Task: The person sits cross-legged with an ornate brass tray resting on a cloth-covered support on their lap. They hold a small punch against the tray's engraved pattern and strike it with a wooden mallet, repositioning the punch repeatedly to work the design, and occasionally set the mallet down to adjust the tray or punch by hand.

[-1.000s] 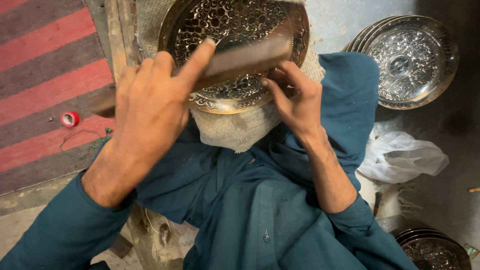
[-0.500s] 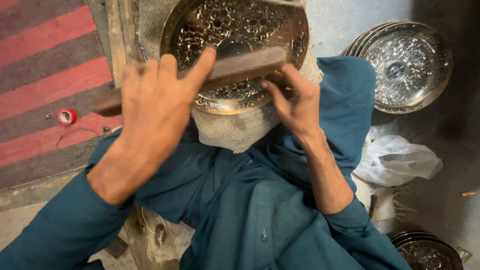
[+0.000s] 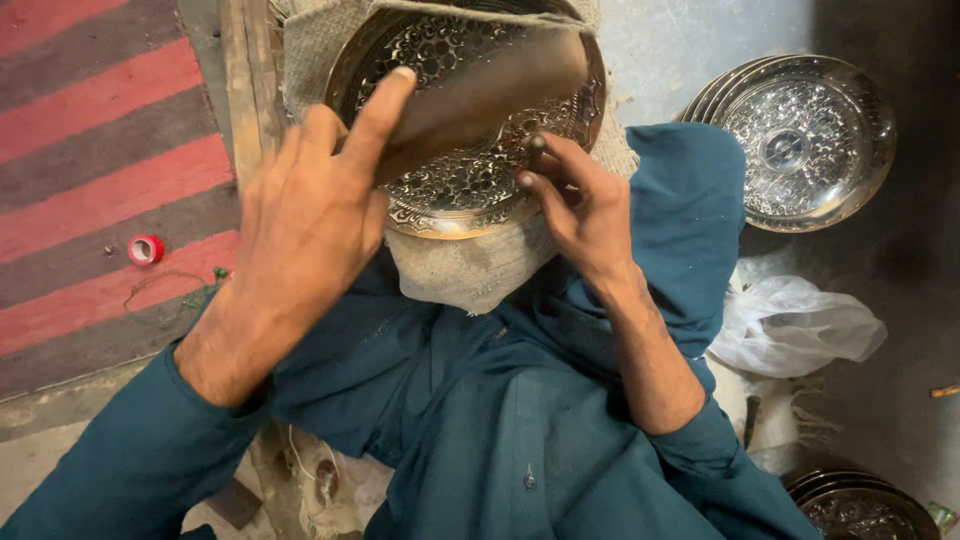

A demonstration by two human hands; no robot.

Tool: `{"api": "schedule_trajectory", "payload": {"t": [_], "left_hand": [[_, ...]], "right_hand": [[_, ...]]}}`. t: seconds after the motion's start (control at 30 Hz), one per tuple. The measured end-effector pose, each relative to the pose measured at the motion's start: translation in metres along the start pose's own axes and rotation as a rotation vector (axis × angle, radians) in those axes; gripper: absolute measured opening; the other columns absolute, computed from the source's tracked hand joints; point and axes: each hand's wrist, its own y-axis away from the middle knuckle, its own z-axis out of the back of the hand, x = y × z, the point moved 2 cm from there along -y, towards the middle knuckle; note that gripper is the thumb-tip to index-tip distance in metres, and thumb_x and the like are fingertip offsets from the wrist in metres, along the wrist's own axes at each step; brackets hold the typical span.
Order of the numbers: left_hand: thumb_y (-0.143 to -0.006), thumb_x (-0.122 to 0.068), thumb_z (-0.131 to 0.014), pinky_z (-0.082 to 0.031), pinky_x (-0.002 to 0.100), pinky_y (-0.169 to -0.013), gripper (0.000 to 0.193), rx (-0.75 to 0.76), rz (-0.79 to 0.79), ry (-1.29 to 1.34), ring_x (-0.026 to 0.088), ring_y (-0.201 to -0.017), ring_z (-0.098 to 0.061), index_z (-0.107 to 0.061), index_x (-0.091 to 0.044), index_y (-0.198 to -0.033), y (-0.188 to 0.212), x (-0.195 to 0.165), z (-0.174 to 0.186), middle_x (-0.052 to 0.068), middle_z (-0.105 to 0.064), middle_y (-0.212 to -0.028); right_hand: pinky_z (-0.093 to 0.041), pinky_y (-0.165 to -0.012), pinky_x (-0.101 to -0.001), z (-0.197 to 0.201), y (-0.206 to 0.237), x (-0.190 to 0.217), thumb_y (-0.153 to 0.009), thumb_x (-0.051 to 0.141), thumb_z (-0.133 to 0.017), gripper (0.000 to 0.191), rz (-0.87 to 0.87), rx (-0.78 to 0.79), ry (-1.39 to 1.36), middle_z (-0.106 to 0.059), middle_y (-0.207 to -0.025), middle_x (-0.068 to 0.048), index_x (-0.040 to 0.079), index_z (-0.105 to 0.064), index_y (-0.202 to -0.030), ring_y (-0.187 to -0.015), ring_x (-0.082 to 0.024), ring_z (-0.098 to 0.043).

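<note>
A round engraved metal plate (image 3: 440, 190) lies on a burlap pad (image 3: 470, 270) over my lap. My left hand (image 3: 310, 220) grips a long flat wooden mallet (image 3: 490, 90), index finger stretched along it, its blurred head over the plate. My right hand (image 3: 575, 205) pinches a small dark punch (image 3: 536, 150) upright against the plate's right part, fingers resting on the rim.
A stack of similar engraved plates (image 3: 800, 140) lies at the upper right. Another plate stack (image 3: 865, 505) sits at the lower right corner. A crumpled white plastic bag (image 3: 800, 325) lies on the floor. On the red-striped rug (image 3: 90, 180) at left lies a small red tape roll (image 3: 146, 249).
The mallet has swung from lying low across the plate to a raised, steeper angle, its head farther up. My left hand has risen with it. The right hand stays at the rim.
</note>
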Motion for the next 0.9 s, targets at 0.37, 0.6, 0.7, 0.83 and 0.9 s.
{"api": "schedule_trajectory", "payload": {"t": [0.37, 0.6, 0.7, 0.83, 0.9], "left_hand": [[-0.094, -0.005, -0.068, -0.048, 0.046, -0.086, 0.065, -0.011, -0.076, -0.113, 0.028, -0.090, -0.059, -0.054, -0.026, -0.154, -0.006, 0.005, 0.009, 0.008, -0.054, -0.096], [-0.088, -0.001, -0.069, -0.048, 0.047, -0.075, 0.074, 0.070, 0.049, 0.007, 0.032, -0.088, -0.060, -0.052, -0.025, -0.156, -0.004, -0.003, 0.012, 0.011, -0.056, -0.097], [-0.086, 0.000, -0.070, -0.050, 0.049, -0.075, 0.074, 0.104, 0.055, 0.050, 0.034, -0.088, -0.061, -0.048, -0.025, -0.153, 0.002, 0.000, 0.013, 0.012, -0.056, -0.097], [-0.083, -0.001, -0.069, -0.050, 0.052, -0.079, 0.080, 0.119, 0.114, 0.458, 0.040, -0.093, -0.061, -0.042, -0.019, -0.157, 0.012, 0.003, 0.011, 0.016, -0.055, -0.101], [-0.082, -0.002, -0.069, -0.050, 0.052, -0.079, 0.081, 0.124, 0.123, 0.515, 0.041, -0.094, -0.061, -0.041, -0.018, -0.156, 0.014, 0.000, 0.006, 0.016, -0.055, -0.101]], "right_hand": [[-0.059, -0.080, -0.0260, -0.006, 0.002, 0.008, -0.098, -0.002, -0.076, 0.033, 0.050, -0.101, 0.034, -0.077, -0.106, -0.009, 0.000, -0.065, -0.128, -0.093, -0.013, -0.075], [-0.060, -0.085, -0.0252, 0.001, -0.001, 0.005, -0.099, -0.005, -0.071, 0.037, -0.002, -0.004, -0.105, -0.077, -0.108, -0.006, 0.001, -0.062, -0.135, -0.099, -0.013, -0.074], [-0.061, -0.088, -0.0262, 0.003, -0.003, 0.004, -0.101, -0.005, -0.071, 0.037, 0.021, -0.033, -0.101, -0.077, -0.113, -0.007, 0.002, -0.061, -0.136, -0.104, -0.014, -0.075], [-0.061, -0.092, -0.0287, 0.008, -0.001, 0.004, -0.102, -0.006, -0.069, 0.041, 0.059, 0.012, -0.108, -0.075, -0.123, -0.011, 0.003, -0.060, -0.141, -0.110, -0.017, -0.075], [-0.061, -0.087, -0.0274, 0.011, -0.003, 0.003, -0.100, -0.005, -0.071, 0.043, 0.039, 0.030, -0.008, -0.078, -0.114, -0.010, 0.003, -0.060, -0.141, -0.105, -0.015, -0.076]]}}
